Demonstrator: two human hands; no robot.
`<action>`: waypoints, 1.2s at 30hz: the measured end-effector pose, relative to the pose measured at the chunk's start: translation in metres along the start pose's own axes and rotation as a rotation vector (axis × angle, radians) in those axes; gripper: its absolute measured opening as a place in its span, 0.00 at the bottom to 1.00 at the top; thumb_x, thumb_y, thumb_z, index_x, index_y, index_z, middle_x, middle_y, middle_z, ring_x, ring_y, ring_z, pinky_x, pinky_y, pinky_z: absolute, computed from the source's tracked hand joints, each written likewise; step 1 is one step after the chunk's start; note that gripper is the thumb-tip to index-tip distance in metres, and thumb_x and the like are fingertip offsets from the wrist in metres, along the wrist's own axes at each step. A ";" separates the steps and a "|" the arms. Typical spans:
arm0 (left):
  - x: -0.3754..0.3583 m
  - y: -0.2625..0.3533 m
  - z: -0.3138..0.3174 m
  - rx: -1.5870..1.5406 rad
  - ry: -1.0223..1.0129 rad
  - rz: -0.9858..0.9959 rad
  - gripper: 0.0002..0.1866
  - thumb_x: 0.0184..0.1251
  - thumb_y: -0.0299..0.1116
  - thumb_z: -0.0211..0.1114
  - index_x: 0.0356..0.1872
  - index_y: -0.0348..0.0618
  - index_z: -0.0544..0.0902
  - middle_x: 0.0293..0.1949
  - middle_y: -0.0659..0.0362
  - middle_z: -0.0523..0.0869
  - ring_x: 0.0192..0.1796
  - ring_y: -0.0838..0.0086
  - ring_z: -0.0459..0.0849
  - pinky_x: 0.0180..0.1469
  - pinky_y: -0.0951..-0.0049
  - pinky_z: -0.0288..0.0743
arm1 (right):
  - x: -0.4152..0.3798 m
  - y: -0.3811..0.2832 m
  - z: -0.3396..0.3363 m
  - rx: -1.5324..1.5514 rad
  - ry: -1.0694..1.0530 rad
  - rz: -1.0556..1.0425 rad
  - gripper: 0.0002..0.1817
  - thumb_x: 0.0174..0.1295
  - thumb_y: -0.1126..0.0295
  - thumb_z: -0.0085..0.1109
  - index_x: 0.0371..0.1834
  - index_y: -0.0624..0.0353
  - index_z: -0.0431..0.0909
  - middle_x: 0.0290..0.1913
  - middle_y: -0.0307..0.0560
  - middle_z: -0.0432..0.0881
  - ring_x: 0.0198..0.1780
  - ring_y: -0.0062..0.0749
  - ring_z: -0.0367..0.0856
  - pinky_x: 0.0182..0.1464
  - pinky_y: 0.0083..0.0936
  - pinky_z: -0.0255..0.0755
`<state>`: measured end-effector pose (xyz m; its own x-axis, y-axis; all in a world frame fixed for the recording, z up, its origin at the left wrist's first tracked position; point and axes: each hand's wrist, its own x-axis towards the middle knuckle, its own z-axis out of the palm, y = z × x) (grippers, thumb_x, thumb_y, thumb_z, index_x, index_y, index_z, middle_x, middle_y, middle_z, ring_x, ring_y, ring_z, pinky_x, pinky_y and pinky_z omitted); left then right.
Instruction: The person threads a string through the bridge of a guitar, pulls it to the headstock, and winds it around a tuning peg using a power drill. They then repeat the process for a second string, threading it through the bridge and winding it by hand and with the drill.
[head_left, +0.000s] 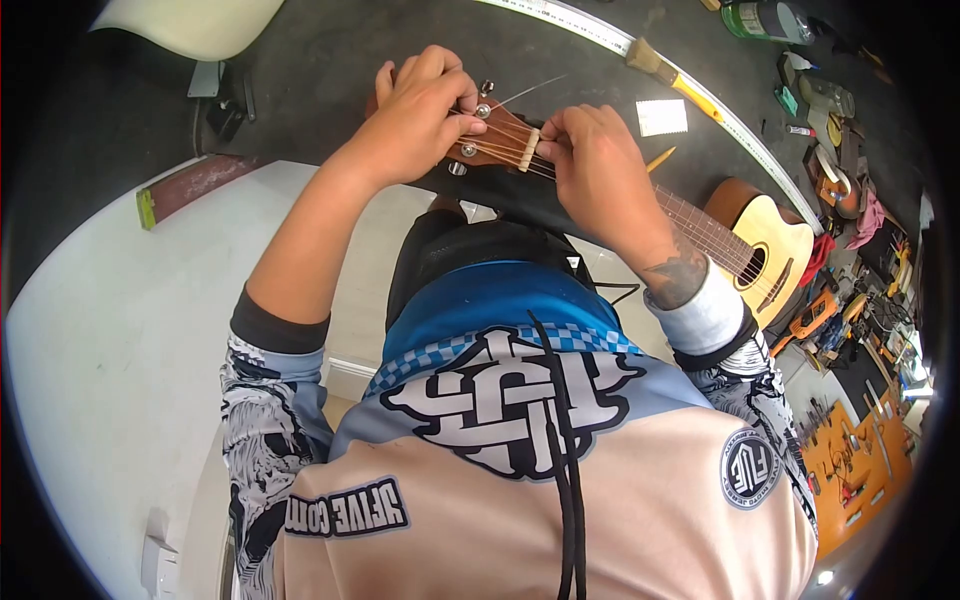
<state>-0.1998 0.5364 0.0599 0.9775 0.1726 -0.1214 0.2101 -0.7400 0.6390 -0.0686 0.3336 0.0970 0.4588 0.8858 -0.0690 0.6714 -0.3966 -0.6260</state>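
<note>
An acoustic guitar point(785, 238) lies across the dark bench, its headstock point(492, 157) in front of me. Over the headstock, my left hand point(415, 120) has thumb and forefinger closed on a string beside a tuning post point(483, 111). A thin loose string end point(530, 92) sticks out past that post. My right hand point(600, 160) is closed at the pale nut point(530, 150), its fingertips pinching a string there. Other strings run from the nut towards the posts. The exact grip of both sets of fingertips is partly hidden.
Beyond the guitar lie a long metal ruler point(580, 25), a brush point(655, 62) with a yellow handle and a small white paper point(662, 117). A bottle point(765, 22) and many tools crowd the right side. A reddish block point(195, 185) rests at the left edge.
</note>
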 end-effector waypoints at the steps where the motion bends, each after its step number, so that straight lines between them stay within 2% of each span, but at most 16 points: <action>1: -0.001 0.000 0.001 -0.004 0.017 0.007 0.11 0.69 0.37 0.71 0.38 0.45 0.78 0.53 0.56 0.73 0.61 0.59 0.73 0.75 0.49 0.50 | -0.002 0.000 0.001 -0.026 0.034 -0.038 0.04 0.60 0.79 0.65 0.36 0.63 0.81 0.36 0.52 0.84 0.40 0.50 0.79 0.47 0.42 0.74; 10: -0.003 -0.003 0.001 -0.007 0.033 0.049 0.11 0.68 0.36 0.72 0.38 0.45 0.78 0.53 0.57 0.72 0.61 0.59 0.72 0.75 0.52 0.52 | -0.012 0.005 0.004 -0.174 0.168 -0.246 0.05 0.58 0.75 0.68 0.36 0.60 0.83 0.34 0.44 0.81 0.38 0.41 0.78 0.42 0.35 0.73; 19: -0.003 -0.008 0.002 -0.013 0.077 0.126 0.11 0.66 0.37 0.74 0.38 0.45 0.80 0.53 0.58 0.73 0.63 0.58 0.71 0.74 0.52 0.54 | -0.016 0.009 0.004 -0.237 0.186 -0.294 0.07 0.57 0.76 0.68 0.39 0.56 0.85 0.41 0.40 0.82 0.43 0.38 0.80 0.48 0.34 0.72; 22: -0.005 -0.008 0.002 0.010 0.112 0.146 0.12 0.65 0.37 0.74 0.40 0.45 0.81 0.53 0.58 0.74 0.63 0.59 0.73 0.74 0.51 0.54 | -0.018 0.007 -0.002 -0.190 0.199 -0.260 0.07 0.57 0.75 0.70 0.39 0.56 0.85 0.41 0.41 0.82 0.43 0.39 0.80 0.46 0.35 0.72; 25: -0.014 -0.004 -0.001 0.041 0.186 0.119 0.15 0.62 0.38 0.76 0.45 0.46 0.84 0.55 0.58 0.76 0.61 0.60 0.75 0.76 0.48 0.51 | -0.013 0.015 -0.013 -0.133 0.254 -0.178 0.06 0.58 0.74 0.71 0.39 0.56 0.86 0.40 0.43 0.83 0.43 0.42 0.81 0.46 0.36 0.73; 28: -0.028 -0.001 -0.006 0.070 0.295 0.007 0.21 0.63 0.36 0.77 0.55 0.45 0.84 0.59 0.57 0.77 0.61 0.60 0.78 0.75 0.52 0.58 | 0.015 0.035 -0.026 -0.043 0.253 -0.123 0.06 0.61 0.73 0.70 0.40 0.57 0.87 0.40 0.46 0.85 0.42 0.45 0.82 0.46 0.39 0.75; 29: -0.030 0.000 -0.003 -0.002 0.352 -0.060 0.22 0.63 0.36 0.77 0.58 0.45 0.83 0.59 0.56 0.78 0.61 0.61 0.79 0.74 0.54 0.62 | 0.030 0.038 -0.032 0.031 0.144 -0.101 0.08 0.66 0.70 0.68 0.45 0.59 0.87 0.42 0.49 0.88 0.44 0.46 0.85 0.48 0.39 0.77; 32: -0.042 0.001 0.009 -0.180 0.490 -0.210 0.26 0.65 0.34 0.76 0.64 0.44 0.81 0.60 0.53 0.79 0.62 0.61 0.80 0.69 0.62 0.71 | 0.079 0.038 -0.022 0.220 -0.160 -0.128 0.14 0.75 0.63 0.61 0.54 0.60 0.86 0.48 0.48 0.90 0.50 0.39 0.87 0.54 0.31 0.78; 34: -0.044 0.003 0.015 -0.242 0.546 -0.239 0.27 0.67 0.33 0.75 0.66 0.43 0.80 0.60 0.52 0.79 0.62 0.62 0.80 0.65 0.66 0.75 | 0.118 0.041 0.004 0.252 -0.410 -0.165 0.17 0.77 0.59 0.58 0.56 0.60 0.85 0.48 0.48 0.90 0.52 0.37 0.87 0.55 0.31 0.78; 36: -0.044 0.009 0.022 -0.223 0.573 -0.280 0.26 0.66 0.33 0.75 0.65 0.44 0.81 0.61 0.52 0.79 0.65 0.60 0.79 0.66 0.64 0.74 | 0.143 0.042 0.022 0.243 -0.622 -0.190 0.19 0.78 0.57 0.57 0.57 0.60 0.85 0.49 0.48 0.90 0.53 0.35 0.87 0.56 0.31 0.78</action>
<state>-0.2405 0.5079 0.0547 0.7086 0.7013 0.0772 0.3845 -0.4756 0.7912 0.0124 0.4484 0.0436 -0.1218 0.9368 -0.3280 0.5243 -0.2199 -0.8227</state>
